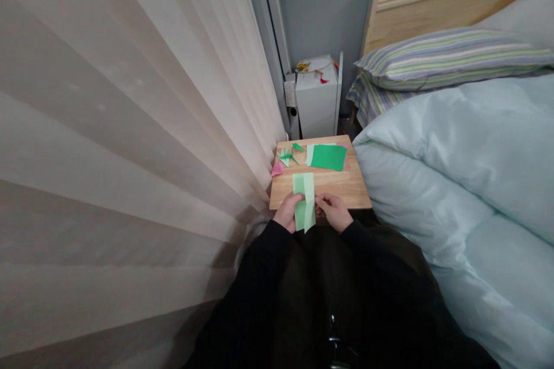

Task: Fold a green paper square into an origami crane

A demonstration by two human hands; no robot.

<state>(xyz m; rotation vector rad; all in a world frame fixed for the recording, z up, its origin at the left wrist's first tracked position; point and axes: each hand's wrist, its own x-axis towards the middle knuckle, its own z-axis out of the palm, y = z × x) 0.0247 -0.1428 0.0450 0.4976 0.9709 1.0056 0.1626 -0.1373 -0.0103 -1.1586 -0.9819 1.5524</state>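
A light green sheet of paper (309, 202) with a lengthwise crease is held over the near edge of the small wooden table (340, 184). The sheet's right part stands up from its left part. My left hand (286, 212) grips its left edge, with the thumb on top and the other fingers hidden beneath. At the right edge, my right hand (335, 213) has its fingertips pinched together against the sheet. Beyond lie green folded paper figures (286, 155), a pink folded paper piece (277, 169) and a stack of green paper (329, 158) with pink showing at its side.
Pale curtains (208, 127) hang close along the left. A bed with a light blue quilt (454, 184) borders the table's right side, with a striped pillow (450, 60) farther back. Behind the table stands a white cabinet (318, 104) with small colourful items on top.
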